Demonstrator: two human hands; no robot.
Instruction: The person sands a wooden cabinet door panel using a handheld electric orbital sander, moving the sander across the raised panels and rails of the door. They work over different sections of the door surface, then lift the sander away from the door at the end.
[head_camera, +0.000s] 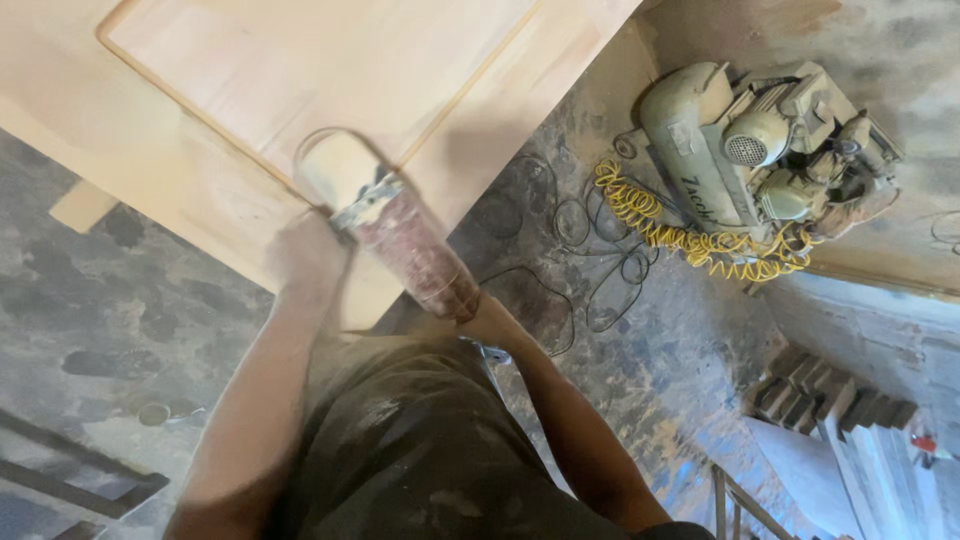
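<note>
A large pale wooden door panel (300, 70) with a routed groove lies flat across the upper left. A dusty reddish hand-held power sander (405, 240) with a round pale pad (335, 165) rests on the panel near its lower edge. My left hand (305, 250), blurred and dust-covered, grips the front of the sander by the pad. My right hand (487, 318) grips the rear end of the sander's body. Both forearms reach up from the bottom of the view.
A dusty air compressor (760, 140) with a coiled yellow hose (690, 235) stands on the floor at upper right. Thin black cables (580, 250) lie looped on the dusty concrete floor. Stacked wooden pieces (830, 400) lie at lower right.
</note>
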